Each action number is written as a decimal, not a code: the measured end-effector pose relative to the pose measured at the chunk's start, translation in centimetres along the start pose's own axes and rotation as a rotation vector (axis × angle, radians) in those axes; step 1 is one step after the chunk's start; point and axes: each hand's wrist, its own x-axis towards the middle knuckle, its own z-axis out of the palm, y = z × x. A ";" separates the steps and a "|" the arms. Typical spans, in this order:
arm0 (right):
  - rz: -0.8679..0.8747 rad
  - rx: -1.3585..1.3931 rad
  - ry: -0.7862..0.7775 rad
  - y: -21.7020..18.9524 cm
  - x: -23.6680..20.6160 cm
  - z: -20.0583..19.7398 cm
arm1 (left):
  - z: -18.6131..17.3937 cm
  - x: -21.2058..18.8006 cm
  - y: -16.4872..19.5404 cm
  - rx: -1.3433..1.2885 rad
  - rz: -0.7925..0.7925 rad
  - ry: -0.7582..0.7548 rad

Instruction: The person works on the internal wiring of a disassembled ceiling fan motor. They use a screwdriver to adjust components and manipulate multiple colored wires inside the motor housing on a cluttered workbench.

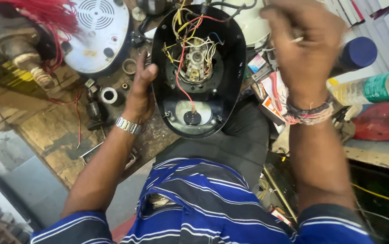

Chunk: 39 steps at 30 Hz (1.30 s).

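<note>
Hands worked on an opened black appliance base [199, 72].
Left hand [141, 92] lay spread against its rim; raised right hand [305, 47] pinched a thin white piece above red-and-white packets [271, 97].

Black oval appliance base [199, 72], turned underside-up and resting tilted on the lap against the workbench edge. Open interior exposed: central metal motor assembly ringed by tangled yellow, red and white wires, with one red lead running down to a round black part in a pale recess at the near end.
</note>
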 end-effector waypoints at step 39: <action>0.045 -0.939 -0.267 17.8 -15.3 9.3 | 0.5 -0.1 -0.1 0.011 0.003 -0.006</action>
